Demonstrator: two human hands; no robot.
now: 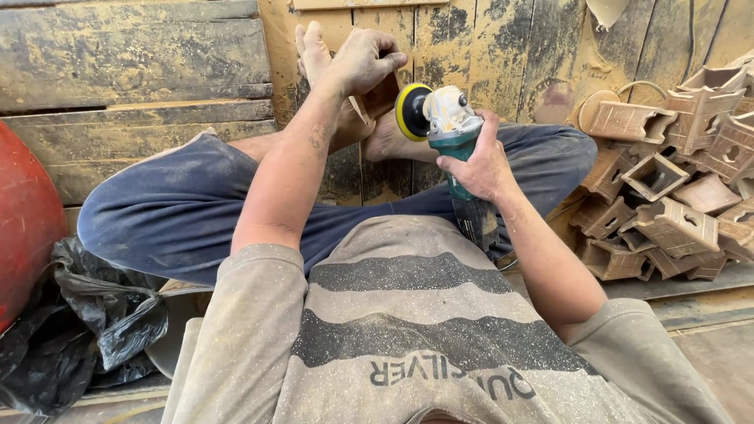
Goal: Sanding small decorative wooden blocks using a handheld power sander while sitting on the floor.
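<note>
The person sits cross-legged on a dusty wooden floor [141, 55], bare feet [369, 118] crossed in front. The left hand [365, 59] grips a small brown wooden piece [375, 100] and presses it against the feet. The right hand [481, 165] is wrapped around the green body of an angle grinder [454, 129], whose yellow sanding disc [410, 111] sits just beside the wooden piece; whether the 2 touch cannot be told. At the right edge of the floor lies a heap of carved wooden blocks [667, 188] with square holes. At the left edge stands a red rounded container [23, 220], with a crumpled black plastic bag [86, 322] just below it. Sawdust covers the striped shirt [408, 330] and the blue trousers [173, 212].
</note>
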